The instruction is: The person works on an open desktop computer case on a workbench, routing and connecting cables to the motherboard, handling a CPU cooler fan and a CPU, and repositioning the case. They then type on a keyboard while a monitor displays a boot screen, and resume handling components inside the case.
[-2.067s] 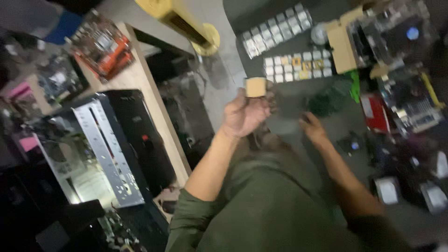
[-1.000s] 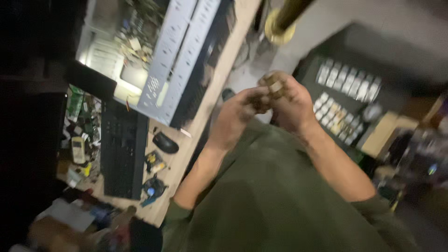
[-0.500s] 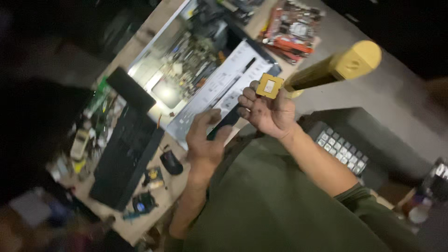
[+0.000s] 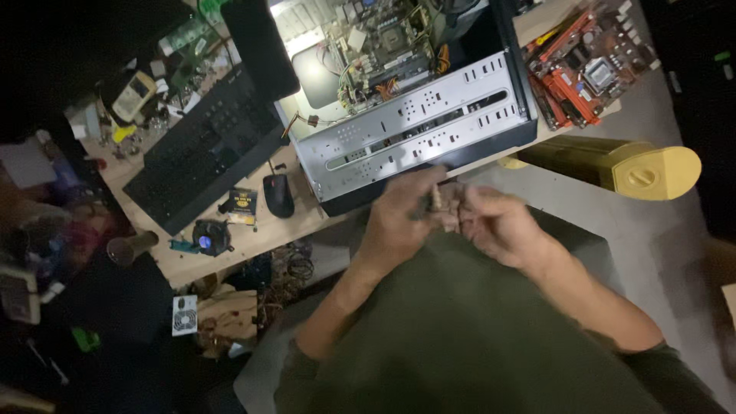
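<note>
My two hands meet in front of my chest, just before the open computer case (image 4: pixel 429 123). My right hand (image 4: pixel 491 222) and my left hand (image 4: pixel 399 215) are closed together around a small square processor chip (image 4: pixel 437 201). The chip shows edge-on and blurred between the fingertips. Green sleeves cover both my arms. The case lies on its side on the wooden desk (image 4: pixel 230 257), with its green motherboard (image 4: pixel 376 46) exposed under a bright light.
A black keyboard (image 4: pixel 207 153), a mouse (image 4: pixel 278 195) and a small cooler fan (image 4: pixel 208 236) lie left of the case. A red circuit board (image 4: pixel 586 65) sits at the desk's right end. A yellow cylinder (image 4: pixel 613 162) lies below it. Cables and clutter fill the dark left side.
My right hand has come down from holding the chip up, and my left hand has risen to join it. The view has swung so that the case now lies straight ahead.
</note>
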Tool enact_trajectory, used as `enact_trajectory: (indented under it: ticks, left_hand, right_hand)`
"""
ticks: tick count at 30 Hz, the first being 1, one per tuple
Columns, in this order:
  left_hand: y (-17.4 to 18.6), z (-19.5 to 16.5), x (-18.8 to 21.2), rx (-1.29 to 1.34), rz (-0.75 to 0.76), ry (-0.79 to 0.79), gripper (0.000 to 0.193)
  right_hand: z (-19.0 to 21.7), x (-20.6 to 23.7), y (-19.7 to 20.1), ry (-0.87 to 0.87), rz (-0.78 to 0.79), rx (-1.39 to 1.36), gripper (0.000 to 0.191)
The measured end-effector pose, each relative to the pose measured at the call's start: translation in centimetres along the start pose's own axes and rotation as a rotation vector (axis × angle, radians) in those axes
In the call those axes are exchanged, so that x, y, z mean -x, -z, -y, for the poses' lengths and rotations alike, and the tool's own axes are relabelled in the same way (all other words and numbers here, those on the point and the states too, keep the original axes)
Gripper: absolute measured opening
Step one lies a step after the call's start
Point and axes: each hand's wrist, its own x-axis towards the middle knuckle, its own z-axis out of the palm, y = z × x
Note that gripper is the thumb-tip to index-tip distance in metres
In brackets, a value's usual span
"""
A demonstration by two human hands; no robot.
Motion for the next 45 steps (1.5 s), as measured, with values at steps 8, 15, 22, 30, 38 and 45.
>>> enact_trajectory:
  ticks: [8, 15, 22, 30, 38, 45]
  left_hand:
    - [-3.0, 5.3, 1.2, 1.293, -0.048, 0.339, 0.075]
    - [-3.3, 6.3, 0.2, 1.353, -0.003, 0.45, 0.076]
    - [-2.5, 7.3, -0.8, 1.263, 0.055, 0.457, 0.081]
    - [-2.0, 8.2, -1.5, 1.224, 0.087, 0.447, 0.079]
    - [-0.3, 6.9, -3.1, 0.934, 0.146, 0.475, 0.076]
    - [0.4, 3.3, -5.1, -0.208, 0.015, 0.213, 0.075]
  right_hand:
    - [0.7, -2.6, 2.2, -0.015, -0.009, 0.098, 0.023]
    - [1.8, -3.4, 2.3, 0.02, -0.074, 0.15, 0.026]
    - [2.8, -4.2, 3.0, 0.023, -0.06, 0.189, 0.021]
    - [4.1, -5.1, 2.2, -0.054, -0.175, 0.287, 0.024]
    - [4.4, -6.1, 2.6, -0.063, -0.183, 0.347, 0.015]
    - [4.5, -6.8, 1.9, 0.17, -0.293, 0.843, 0.018]
